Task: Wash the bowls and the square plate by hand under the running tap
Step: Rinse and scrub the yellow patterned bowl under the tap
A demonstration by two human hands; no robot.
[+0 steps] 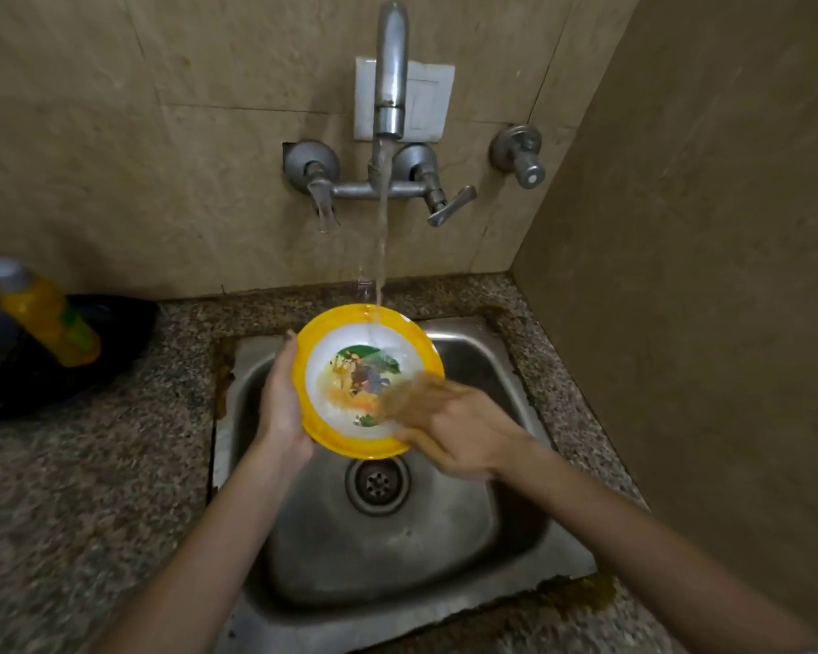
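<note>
Closest to us, our left hand (282, 408) grips the left edge of the yellow-rimmed bowl (345, 370), fingers curled round behind it. Our right hand (449, 429), blurred, lies with its fingers stretched flat on the bowl's printed inside and holds nothing. We have the bowl tilted toward us above the steel sink (468, 535), just beyond the drain (377, 483). Water (382, 228) from the wall tap (390, 68) lands on its far rim. Off left on the speckled surface (91, 488), a yellow bottle (48, 313) stands against a dark pan (114, 332).

Dim warm light; right hand (449, 427) motion-blurred, edges warped.
</note>
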